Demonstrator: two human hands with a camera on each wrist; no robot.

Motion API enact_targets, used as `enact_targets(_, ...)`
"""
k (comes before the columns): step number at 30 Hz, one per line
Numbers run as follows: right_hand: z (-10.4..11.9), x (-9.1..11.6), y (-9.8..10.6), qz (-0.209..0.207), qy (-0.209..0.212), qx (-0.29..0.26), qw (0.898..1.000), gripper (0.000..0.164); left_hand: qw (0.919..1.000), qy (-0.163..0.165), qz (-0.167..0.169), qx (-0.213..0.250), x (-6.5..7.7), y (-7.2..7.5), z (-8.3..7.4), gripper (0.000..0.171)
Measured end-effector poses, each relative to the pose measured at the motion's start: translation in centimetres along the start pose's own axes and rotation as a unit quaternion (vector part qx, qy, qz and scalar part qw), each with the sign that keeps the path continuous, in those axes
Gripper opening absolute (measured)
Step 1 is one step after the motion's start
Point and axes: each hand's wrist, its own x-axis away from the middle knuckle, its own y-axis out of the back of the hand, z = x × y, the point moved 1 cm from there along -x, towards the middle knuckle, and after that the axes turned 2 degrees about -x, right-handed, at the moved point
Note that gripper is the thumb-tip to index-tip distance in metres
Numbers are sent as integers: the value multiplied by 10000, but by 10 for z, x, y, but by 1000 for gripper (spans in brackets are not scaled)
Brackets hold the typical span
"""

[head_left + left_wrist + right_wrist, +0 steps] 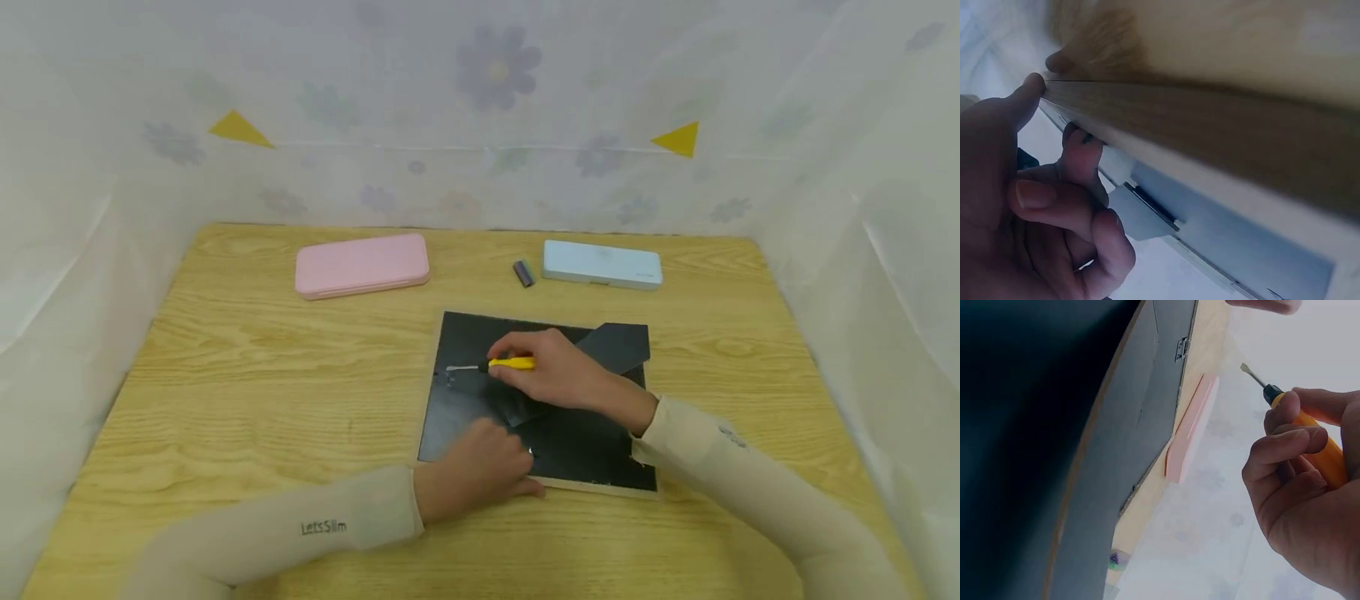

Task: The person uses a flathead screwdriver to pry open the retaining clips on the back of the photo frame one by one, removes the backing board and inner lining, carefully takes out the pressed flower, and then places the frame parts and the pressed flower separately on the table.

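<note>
A picture frame (472, 333) lies with its black back up and its stand flap (628, 343) showing; a thin pale wooden edge runs along the near side. My right hand (558, 368) holds a yellow screwdriver (517, 363) with a black collar. Its flat metal tip points left, just over a small metal fitting (448, 380) near the frame's left edge. In the right wrist view, the fingers and thumb wrap the screwdriver handle (1321, 447). My left hand (480, 467) pinches the near wooden edge (1210, 140) between thumb and forefinger, its other fingers curled.
At the back of the wooden table (247, 367) lie a pink pencil case (363, 265) on the left and a light blue case (602, 263) on the right. A small dark eraser-like block (523, 273) sits between them. Pale flowered sheeting (420, 92) surrounds the table.
</note>
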Motion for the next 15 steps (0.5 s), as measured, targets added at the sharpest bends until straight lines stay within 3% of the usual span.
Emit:
enact_targets(6, -4, -1, -5, 57, -102, 87, 9999, 20, 9990, 175, 394, -153, -22, 4, -13, 60)
enact_targets(9, -7, -2, -9, 184, -139, 22, 9997, 19, 9973, 323, 643, -134, -26, 6, -15, 59)
enact_targets(12, -10, -3, -11, 280, -172, -31, 9995, 18, 9945, 456, 893, 316, -22, 9, -9, 56)
enact_targets(15, -12, -5, -14, 328, -187, -35, 9993, 18, 9884, 488, 1055, 973, -8, 15, 9, 54)
